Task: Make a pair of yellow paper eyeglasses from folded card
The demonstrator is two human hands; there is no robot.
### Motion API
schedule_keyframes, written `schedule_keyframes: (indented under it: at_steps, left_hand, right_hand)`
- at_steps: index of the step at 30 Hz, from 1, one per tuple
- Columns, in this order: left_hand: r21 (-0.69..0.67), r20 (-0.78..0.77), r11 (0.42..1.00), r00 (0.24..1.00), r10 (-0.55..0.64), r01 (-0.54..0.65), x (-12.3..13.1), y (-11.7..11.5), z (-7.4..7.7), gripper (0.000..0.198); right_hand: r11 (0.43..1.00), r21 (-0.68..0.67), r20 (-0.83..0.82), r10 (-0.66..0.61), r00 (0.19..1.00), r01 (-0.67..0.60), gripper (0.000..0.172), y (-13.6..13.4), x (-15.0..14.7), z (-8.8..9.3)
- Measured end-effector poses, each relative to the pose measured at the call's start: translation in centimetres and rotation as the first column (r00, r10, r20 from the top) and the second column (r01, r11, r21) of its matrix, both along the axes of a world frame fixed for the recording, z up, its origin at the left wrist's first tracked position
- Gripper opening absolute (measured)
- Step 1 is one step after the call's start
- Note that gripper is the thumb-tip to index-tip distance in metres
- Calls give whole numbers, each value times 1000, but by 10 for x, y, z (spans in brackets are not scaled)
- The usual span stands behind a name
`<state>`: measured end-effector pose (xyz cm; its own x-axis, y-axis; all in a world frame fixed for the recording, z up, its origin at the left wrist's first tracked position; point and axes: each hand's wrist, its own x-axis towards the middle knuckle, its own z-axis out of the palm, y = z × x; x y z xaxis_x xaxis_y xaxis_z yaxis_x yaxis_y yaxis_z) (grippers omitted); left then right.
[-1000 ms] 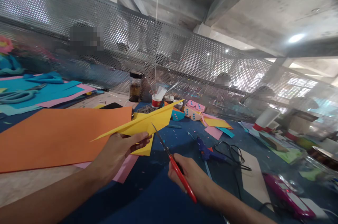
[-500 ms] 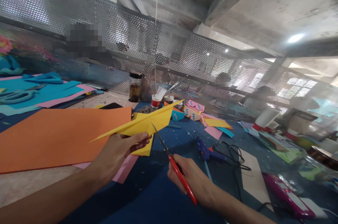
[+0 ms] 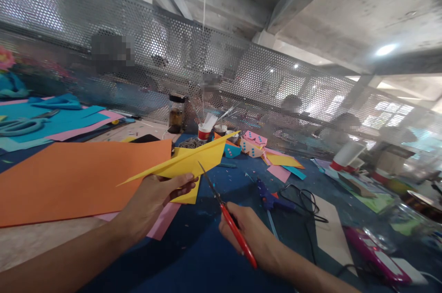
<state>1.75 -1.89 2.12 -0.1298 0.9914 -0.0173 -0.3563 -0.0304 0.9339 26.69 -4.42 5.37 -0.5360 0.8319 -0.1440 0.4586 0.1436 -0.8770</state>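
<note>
We judge the cutting to be begun at most. One blade of the scissors [image 3: 229, 222] lies over the lower edge of the yellow paper [image 3: 211, 151], and no part of that paper shows as fully severed; whether a slit has opened at the blade, we cannot tell. The rest of that edge seems left uncut. Farther back on the counter [image 3: 207, 258], the small folded pieces [image 3: 251, 147] with coloured squares look already made up.

We hold the yellow paper above the counter, ahead of us, partly in front of the orange sheet [image 3: 83, 178]. It looks folded lengthwise. Its long axis slants: one narrow point is low at the left, by our wrist, and the other rises away to the right. The scissors run across that line, tips pointing forward and left, handles back towards us.

The fingers [image 3: 189, 186] of our left hand [image 3: 160, 192] are pinched closed on the paper, thumb on the near face. Those of our right hand [image 3: 241, 224] are wrapped round the red handles.
</note>
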Motion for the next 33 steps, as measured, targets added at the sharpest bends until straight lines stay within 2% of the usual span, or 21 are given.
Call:
schedule_keyframes:
  at_steps: [7,12,18,23,28,33]
  left_hand:
    - [-15,-1,1000,1000,2,-2,1,-1,3,48]
    - [-19,1,1000,1000,12,-12,3,-2,6,45]
    - [-20,16,1000,1000,19,-19,3,-2,6,46]
    - [-25,22,1000,1000,11,-10,3,-2,5,48]
    - [-11,67,1000,998,-20,21,2,-2,3,45]
    - [-5,83,1000,996,-27,27,1,-2,4,44]
  right_hand:
    - [999,-33,-25,-15,1000,14,33,-1,-1,2]
    - [999,-37,-46,-11,999,10,32,0,-1,0]
    - [999,-41,-90,6,996,-10,35,-2,-2,-2]
    - [995,-95,-98,-16,995,6,39,-4,-2,-1]
    - [998,-63,-101,0,995,-6,39,-3,-1,-3]
    - [981,-182,-94,-79,992,61,49,-6,-6,4]
